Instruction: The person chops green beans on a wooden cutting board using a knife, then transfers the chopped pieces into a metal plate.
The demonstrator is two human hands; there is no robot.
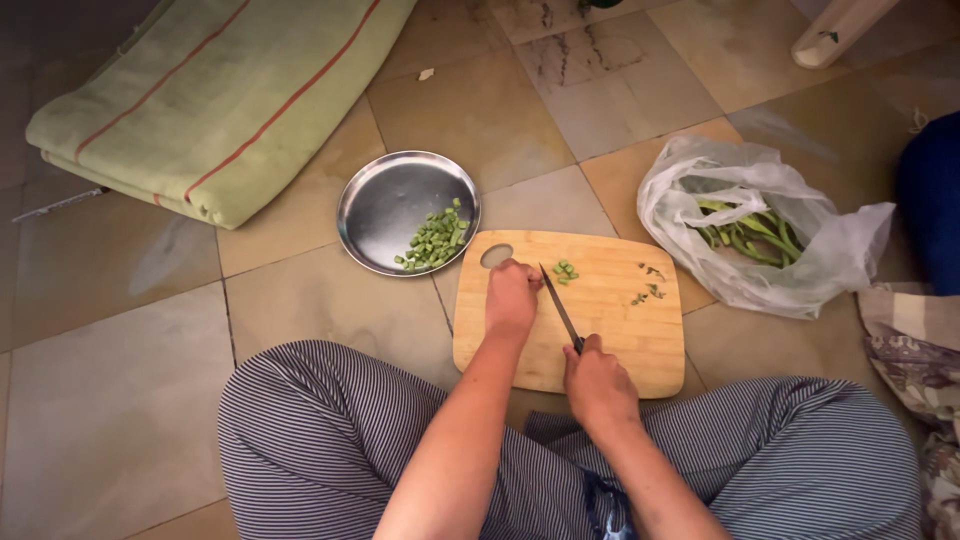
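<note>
Mid-frame: right hand (598, 383) gripping knife (560, 306) over cutting board (620, 330); left hand (511, 296) curled on board, contents hidden. Cut beans (565, 270) beside blade; plate (385, 205) left.

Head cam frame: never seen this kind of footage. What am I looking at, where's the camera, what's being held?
One picture, from a camera worn on a person's head, looking down at their lap as they sit cross-legged on a tiled floor. No machine, just bare hands. The right hand grips a knife; the left hand rests on a wooden cutting board near some cut green pieces. Left of the board sits a steel plate with more chopped pieces; right, a plastic bag of green beans.
</note>
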